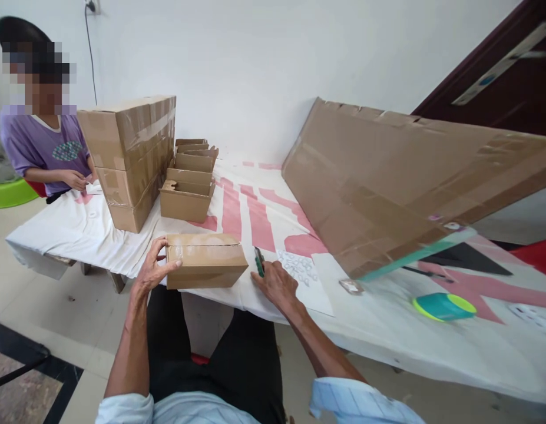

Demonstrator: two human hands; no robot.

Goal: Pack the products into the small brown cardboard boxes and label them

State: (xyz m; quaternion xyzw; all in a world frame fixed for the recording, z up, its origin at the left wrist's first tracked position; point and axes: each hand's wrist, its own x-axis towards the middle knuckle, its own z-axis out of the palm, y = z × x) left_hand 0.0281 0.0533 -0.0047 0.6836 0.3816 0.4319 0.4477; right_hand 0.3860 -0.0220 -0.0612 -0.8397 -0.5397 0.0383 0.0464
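A closed cardboard box (206, 259) sits at the table's front edge, with clear tape along its top seam. My left hand (154, 268) grips its left end, thumb on the front and fingers around the far side. Just right of the box, my right hand (275, 282) is closed around a slim green utility knife (259, 261), its tip pointing away from me. The palm hides the rest of the knife. Beside that hand lies a white sheet (301, 271) with small ring-like shapes on it.
Taped boxes (135, 153) are stacked at the left, beside a row of open boxes (187, 200). A large cardboard carton (387, 182) leans at the right. A teal tape roll (444, 307) lies near the front. Across the table's left end, a person (56, 147) handles something white.
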